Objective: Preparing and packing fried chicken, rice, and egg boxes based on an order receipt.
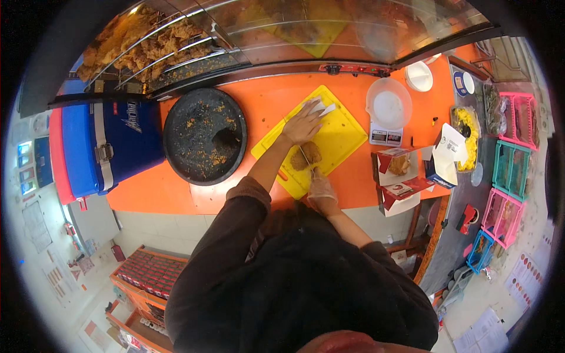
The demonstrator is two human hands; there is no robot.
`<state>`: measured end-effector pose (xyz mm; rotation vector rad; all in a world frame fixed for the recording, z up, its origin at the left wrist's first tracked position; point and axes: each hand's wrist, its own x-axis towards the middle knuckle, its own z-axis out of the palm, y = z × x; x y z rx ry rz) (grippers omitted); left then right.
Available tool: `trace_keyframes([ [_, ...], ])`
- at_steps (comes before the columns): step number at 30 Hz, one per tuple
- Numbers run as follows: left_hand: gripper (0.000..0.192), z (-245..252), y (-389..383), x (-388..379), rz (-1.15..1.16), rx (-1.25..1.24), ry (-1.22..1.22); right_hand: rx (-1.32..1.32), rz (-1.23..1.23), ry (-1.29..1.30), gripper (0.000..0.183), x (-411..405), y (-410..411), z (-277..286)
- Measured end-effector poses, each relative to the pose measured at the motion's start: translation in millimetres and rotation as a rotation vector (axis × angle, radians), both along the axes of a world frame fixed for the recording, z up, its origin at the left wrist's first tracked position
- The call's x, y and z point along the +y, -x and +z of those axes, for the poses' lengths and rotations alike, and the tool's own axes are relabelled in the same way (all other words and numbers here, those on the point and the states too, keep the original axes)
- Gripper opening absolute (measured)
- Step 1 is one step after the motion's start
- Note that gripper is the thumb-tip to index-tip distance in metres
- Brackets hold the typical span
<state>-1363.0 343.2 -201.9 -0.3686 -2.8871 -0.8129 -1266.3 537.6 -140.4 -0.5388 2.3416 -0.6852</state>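
A yellow cutting board (337, 139) lies turned at an angle before me on the orange counter. On its lower half is a flat brown breaded fried piece (312, 152). My right hand (323, 194), in a clear plastic glove, grips a knife; its blade (304, 154) crosses the fried piece. I cannot tell how deep it cuts. Bare, my left hand (302, 125) lies palm down farther up the board, fingers spread over a white tissue or cloth (325, 109). Part of the white sheet is hidden under the fingers.
Left of the board stands a round black pan (198, 137) with crumbs. On the right are a kitchen scale (386, 137) bearing a translucent bowl (389, 99) and an open carton (395, 187) holding fried chicken (399, 164). A glass display case (282, 26) borders the far side.
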Motion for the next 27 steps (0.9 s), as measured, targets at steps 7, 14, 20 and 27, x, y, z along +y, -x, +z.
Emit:
trace_keyframes([
  [7,0.048,38.9,14.8,-9.4,-0.034,0.093,-0.05,-0.023,0.136,-0.126,0.045,6.7,7.5,18.4],
  [14,0.043,-10.9,11.4,5.1,0.01,0.018,-0.082,-0.228,0.034,-0.316,0.036,-14.3,31.3,49.2],
  [20,0.045,-15.5,28.1,-8.0,-0.011,0.014,0.053,0.543,0.745,-0.524,0.023,0.4,29.5,-23.7],
  [27,0.05,37.8,44.5,-13.7,0.044,0.167,-0.06,0.21,0.405,-0.292,0.036,10.2,56.8,17.3],
])
